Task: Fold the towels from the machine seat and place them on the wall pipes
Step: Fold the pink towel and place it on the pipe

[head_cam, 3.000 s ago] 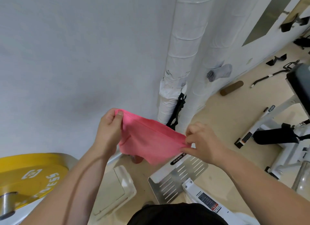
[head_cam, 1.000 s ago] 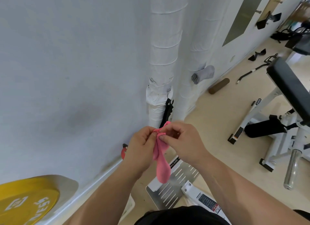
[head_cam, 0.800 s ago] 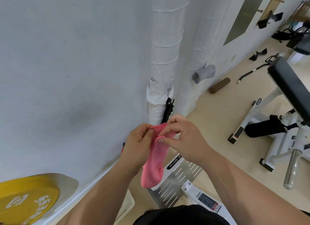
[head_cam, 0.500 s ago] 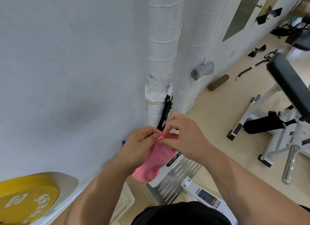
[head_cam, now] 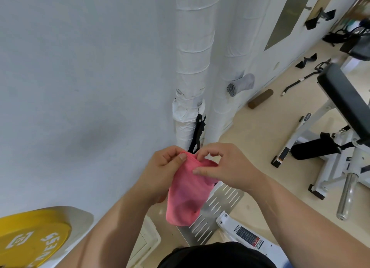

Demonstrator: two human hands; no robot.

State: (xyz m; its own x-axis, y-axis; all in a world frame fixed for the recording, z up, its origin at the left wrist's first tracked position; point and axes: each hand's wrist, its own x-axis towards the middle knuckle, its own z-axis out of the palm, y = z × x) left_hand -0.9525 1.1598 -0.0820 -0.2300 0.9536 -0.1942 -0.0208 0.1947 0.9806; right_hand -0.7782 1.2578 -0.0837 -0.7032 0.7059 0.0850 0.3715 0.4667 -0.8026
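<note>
Left of the near wall pipe (head_cam: 192, 67), low in the corner, we log a yellow weight plate (head_cam: 34, 239), not part of the job. Under the pipe's foot the left hand (head_cam: 160, 171) pinches the top hem of the pink towel (head_cam: 186, 199), thumb curled over the cloth against the forefinger.

Change: three seconds back the towel was stretched wide between two hands held apart. Now both hands meet just below the pipe and the towel hangs doubled, a short pouch dropping from the pinch in front of the slotted metal footplate (head_cam: 220, 207). A second back it hung as a thin strip and it is broader now, so we read the layers as being squared up.

Just right of the pipe's foot, the right hand (head_cam: 226, 167) has its thumb pressed on the cloth and forefinger arched onto the same hem, close against the left grip. The other fingers are bent and we cannot tell if they hold cloth.

Right of the pipe, a grey folded towel (head_cam: 240, 84) sits wedged at the second pipe (head_cam: 226, 47), which we judge is one already placed. Far right of the pipe is a black bench pad (head_cam: 344, 99).

Meaning: first fold done, probably another to go. The towel is in hand, not yet on the pipes.
</note>
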